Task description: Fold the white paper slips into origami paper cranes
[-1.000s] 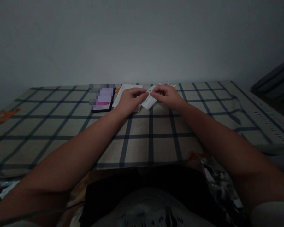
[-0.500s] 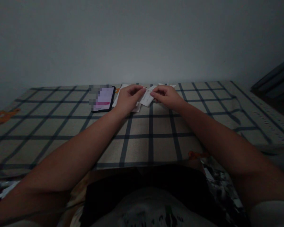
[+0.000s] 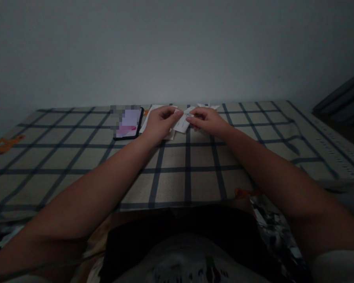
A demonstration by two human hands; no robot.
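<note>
Between my two hands is a small piece of white paper (image 3: 181,125) with faint marks on it, held a little above the table. My left hand (image 3: 162,122) pinches its left side between thumb and fingers. On the other side, my right hand (image 3: 205,118) is closed on the paper's upper right part, thumb in front. Under and behind my left hand lies more white paper (image 3: 170,135), mostly covered. Another white paper piece (image 3: 211,106) with pointed corners shows just behind my right hand.
A phone (image 3: 129,124) with a lit screen, partly pixelated, lies left of my left hand. The table wears a checked cloth (image 3: 171,184) with orange figures. A pale wall (image 3: 177,51) rises directly behind it. Dark slatted furniture (image 3: 342,98) stands at the right.
Both hands stay almost in place on the paper, which has tilted slightly between the fingers. The pink area on the phone screen looks different.
</note>
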